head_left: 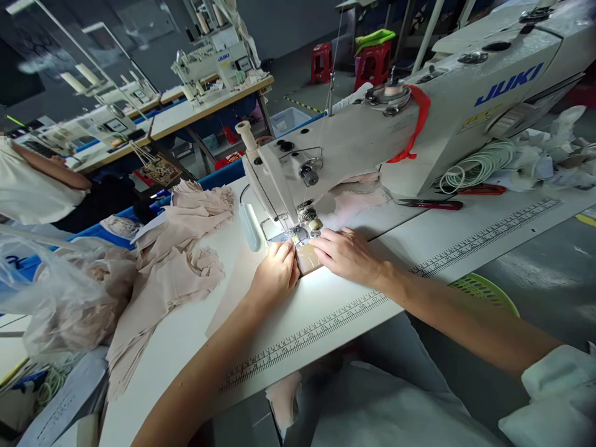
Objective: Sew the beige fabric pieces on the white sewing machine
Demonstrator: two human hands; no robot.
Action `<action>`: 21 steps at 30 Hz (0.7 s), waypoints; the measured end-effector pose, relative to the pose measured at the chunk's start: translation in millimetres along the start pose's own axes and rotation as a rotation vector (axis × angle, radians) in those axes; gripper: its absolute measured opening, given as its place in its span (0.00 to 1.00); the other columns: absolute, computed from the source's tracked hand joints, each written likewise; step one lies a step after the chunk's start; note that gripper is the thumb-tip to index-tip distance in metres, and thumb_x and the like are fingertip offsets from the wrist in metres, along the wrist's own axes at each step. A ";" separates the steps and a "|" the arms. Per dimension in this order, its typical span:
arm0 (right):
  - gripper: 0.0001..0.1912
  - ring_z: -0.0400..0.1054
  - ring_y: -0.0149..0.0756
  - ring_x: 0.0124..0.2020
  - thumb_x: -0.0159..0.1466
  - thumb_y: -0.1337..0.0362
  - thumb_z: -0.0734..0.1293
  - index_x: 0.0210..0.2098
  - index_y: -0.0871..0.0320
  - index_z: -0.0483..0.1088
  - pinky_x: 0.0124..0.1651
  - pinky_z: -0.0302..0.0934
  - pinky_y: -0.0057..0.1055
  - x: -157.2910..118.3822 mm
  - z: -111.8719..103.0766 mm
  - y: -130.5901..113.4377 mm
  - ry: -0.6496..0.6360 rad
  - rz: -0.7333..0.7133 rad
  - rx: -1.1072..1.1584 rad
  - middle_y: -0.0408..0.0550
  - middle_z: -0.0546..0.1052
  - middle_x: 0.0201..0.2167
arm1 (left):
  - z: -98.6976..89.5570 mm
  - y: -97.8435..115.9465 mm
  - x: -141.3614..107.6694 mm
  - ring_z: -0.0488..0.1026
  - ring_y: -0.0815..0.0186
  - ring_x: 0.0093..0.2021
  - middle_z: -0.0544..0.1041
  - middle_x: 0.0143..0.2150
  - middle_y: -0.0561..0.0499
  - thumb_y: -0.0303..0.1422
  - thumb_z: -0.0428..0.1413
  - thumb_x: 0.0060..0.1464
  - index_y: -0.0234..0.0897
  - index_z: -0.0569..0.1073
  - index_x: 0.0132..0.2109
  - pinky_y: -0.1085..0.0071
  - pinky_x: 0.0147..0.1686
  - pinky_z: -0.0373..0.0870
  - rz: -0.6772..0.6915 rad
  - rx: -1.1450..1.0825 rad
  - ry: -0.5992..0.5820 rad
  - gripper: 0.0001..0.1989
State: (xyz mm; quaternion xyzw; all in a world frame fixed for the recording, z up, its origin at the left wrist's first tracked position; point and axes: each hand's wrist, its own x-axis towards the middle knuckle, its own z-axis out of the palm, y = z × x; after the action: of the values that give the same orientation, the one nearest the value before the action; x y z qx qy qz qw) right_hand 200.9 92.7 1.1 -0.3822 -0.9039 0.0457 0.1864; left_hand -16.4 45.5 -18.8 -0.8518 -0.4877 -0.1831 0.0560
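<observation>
A white sewing machine [344, 143] stands over the table, its lamp lighting the needle area and presser foot [298, 234]. Just left of the foot is my left hand [277, 267], fingers pressed together at the edge of pale pink fabric [230, 298] that runs out under my forearm. My right hand [344, 253] rests on the right side of the foot, its fingertips close together beside the metal plate [308, 258]. What those fingertips pinch, if anything, is too small to make out. More pink fabric [356, 205] lies behind the foot, under the machine arm.
Stacks of pink fabric pieces [172, 267] and a plastic bag [88, 298] lie on the left. Snips [433, 204], a coil of pale cord [479, 166] and white scraps [544, 155] sit at right. A printed ruler [326, 332] follows the table's front edge. A person [41, 180] is at far left.
</observation>
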 end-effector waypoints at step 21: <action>0.21 0.68 0.35 0.30 0.75 0.53 0.57 0.37 0.57 0.76 0.33 0.46 0.31 33.8 8.0 17.2 0.078 0.227 0.134 0.51 0.81 0.31 | 0.5 -8.3 4.9 0.76 0.50 0.53 0.79 0.53 0.36 0.27 0.48 0.64 0.32 0.74 0.56 0.52 0.53 0.78 0.040 0.061 0.025 0.18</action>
State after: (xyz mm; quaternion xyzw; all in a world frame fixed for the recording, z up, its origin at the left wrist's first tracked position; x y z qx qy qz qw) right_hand 188.0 129.2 0.0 -0.4701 -0.8420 0.1120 0.2399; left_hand -21.0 53.9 -18.2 -0.8569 -0.4751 -0.1775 0.0918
